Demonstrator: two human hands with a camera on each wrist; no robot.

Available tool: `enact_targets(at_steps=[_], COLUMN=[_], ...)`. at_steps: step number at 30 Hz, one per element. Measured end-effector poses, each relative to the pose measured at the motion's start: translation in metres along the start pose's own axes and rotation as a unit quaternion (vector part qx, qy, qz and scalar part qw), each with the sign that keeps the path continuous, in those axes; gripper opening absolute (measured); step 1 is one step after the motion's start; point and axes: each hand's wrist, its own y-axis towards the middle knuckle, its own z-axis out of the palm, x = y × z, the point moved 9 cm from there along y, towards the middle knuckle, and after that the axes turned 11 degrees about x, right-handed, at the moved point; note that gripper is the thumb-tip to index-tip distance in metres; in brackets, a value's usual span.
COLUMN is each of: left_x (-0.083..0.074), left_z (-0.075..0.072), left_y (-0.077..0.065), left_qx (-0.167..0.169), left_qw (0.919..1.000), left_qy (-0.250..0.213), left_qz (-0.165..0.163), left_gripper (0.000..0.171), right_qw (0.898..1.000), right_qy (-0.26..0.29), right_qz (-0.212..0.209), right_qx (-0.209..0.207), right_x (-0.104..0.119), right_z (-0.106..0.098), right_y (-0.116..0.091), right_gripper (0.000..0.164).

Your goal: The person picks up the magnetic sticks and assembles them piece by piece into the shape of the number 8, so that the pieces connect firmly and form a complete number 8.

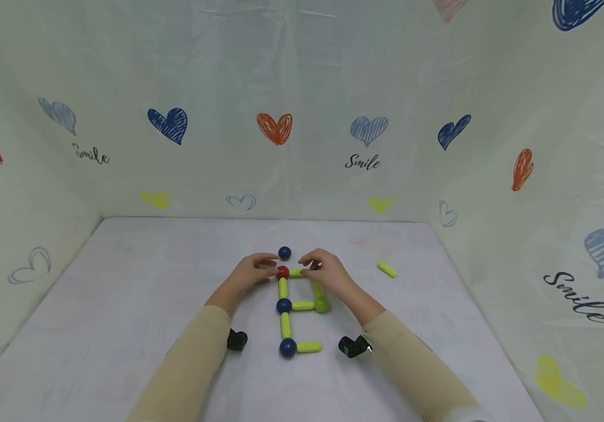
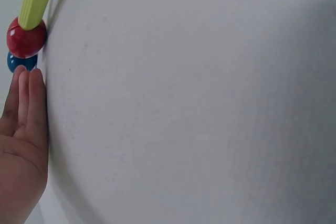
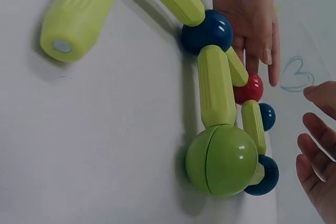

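Observation:
On the table lies a magnetic-stick figure of yellow-green sticks (image 1: 303, 305) and balls. A red ball (image 1: 282, 272) forms its upper left corner, a green ball (image 1: 323, 305) sits at the right, and blue balls (image 1: 283, 306) join other sticks. My left hand (image 1: 251, 271) is beside the red ball, fingers extended; whether it touches the ball I cannot tell. Above the upper right corner hovers my right hand (image 1: 328, 271), its fingers loosely bent and holding nothing in the right wrist view. It hides the corner's blue ball (image 3: 266, 176) from the head view.
A loose blue ball (image 1: 284, 253) lies just beyond the red one. Farther right is a loose yellow-green stick (image 1: 386, 269). Black devices (image 1: 353, 346) sit at both wrists. A heart-printed curtain (image 1: 323, 70) rises behind the table.

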Motion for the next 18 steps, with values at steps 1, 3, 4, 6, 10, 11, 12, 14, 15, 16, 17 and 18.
enact_targets(at_steps=[1,3,4,6,10,11,12,14,15,16,17,18], left_x=[0.0,0.0,0.0,-0.001,-0.003,-0.003,-0.004,-0.005,-0.006,-0.006,-0.006,-0.005], left_z=[-0.002,-0.005,-0.006,-0.009,-0.016,-0.017,-0.019,-0.022,-0.024,-0.025,-0.027,-0.029], left_y=[-0.001,-0.003,-0.004,-0.006,-0.013,-0.015,-0.016,-0.02,-0.021,-0.022,-0.024,-0.025], left_qx=[0.0,0.0,-0.001,-0.001,-0.009,-0.011,-0.013,-0.017,-0.019,-0.021,-0.024,-0.026], left_qw=[1.0,1.0,1.0,1.0,0.9999,0.9998,0.9998,0.9997,0.9996,0.9996,0.9995,0.9995], left_qy=[-0.002,-0.005,-0.004,-0.002,0.003,0.004,0.005,0.009,0.01,0.01,0.01,0.01], left_qz=[0.001,0.002,0.004,0.009,0.012,0.013,0.014,0.017,0.017,0.018,0.018,0.016], left_gripper=[0.042,0.042,0.042,0.042,0.042,0.043,0.043,0.043,0.043,0.043,0.043,0.043], right_qw=[1.0,1.0,1.0,1.0,0.999,0.999,0.999,0.999,0.999,0.999,0.999,0.999], right_qy=[-0.004,-0.009,-0.01,-0.013,-0.02,-0.022,-0.026,-0.031,-0.032,-0.035,-0.037,-0.039], right_qz=[0.002,0.007,0.01,0.013,0.028,0.03,0.031,0.034,0.035,0.036,0.037,0.039], right_qx=[0.0,0.0,0.001,0.001,0.006,0.006,0.006,0.004,0.003,0.002,0.001,0.0], right_x=[0.0,0.001,0.001,0.002,-0.001,-0.002,-0.002,-0.004,-0.004,-0.004,-0.005,-0.005], right_z=[0.0,0.001,0.001,0.001,0.004,0.005,0.005,0.006,0.006,0.007,0.007,0.007], right_y=[0.003,0.008,0.011,0.016,0.026,0.028,0.031,0.037,0.039,0.042,0.045,0.048], right_gripper=[0.021,0.021,0.021,0.02,0.021,0.022,0.023,0.024,0.024,0.025,0.025,0.025])
